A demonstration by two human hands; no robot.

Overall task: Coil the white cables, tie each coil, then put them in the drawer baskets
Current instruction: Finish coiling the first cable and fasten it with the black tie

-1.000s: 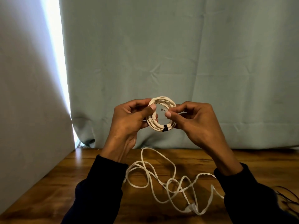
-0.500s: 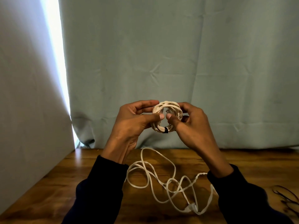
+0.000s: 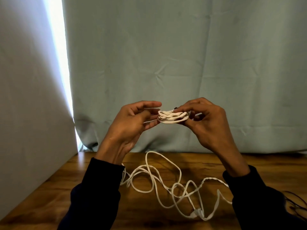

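A small white cable coil (image 3: 172, 117) is held up in front of the curtain, turned edge-on so it looks flat. My right hand (image 3: 206, 123) pinches its right side between thumb and fingers; a bit of the black tie shows at the fingertips. My left hand (image 3: 132, 123) touches the coil's left edge with relaxed, partly curled fingers. A second white cable (image 3: 166, 185) lies loose and tangled on the wooden table (image 3: 66, 196) below my hands, its plug end near the front.
A pale green curtain (image 3: 182, 63) hangs behind the table. A grey wall panel (image 3: 29, 113) closes the left side, with a bright gap beside it. Thin dark wires (image 3: 297, 203) lie at the table's right edge.
The coil has turned from facing me to edge-on and flat. My hands moved slightly apart, the left loosening its grip while the right keeps the pinch.
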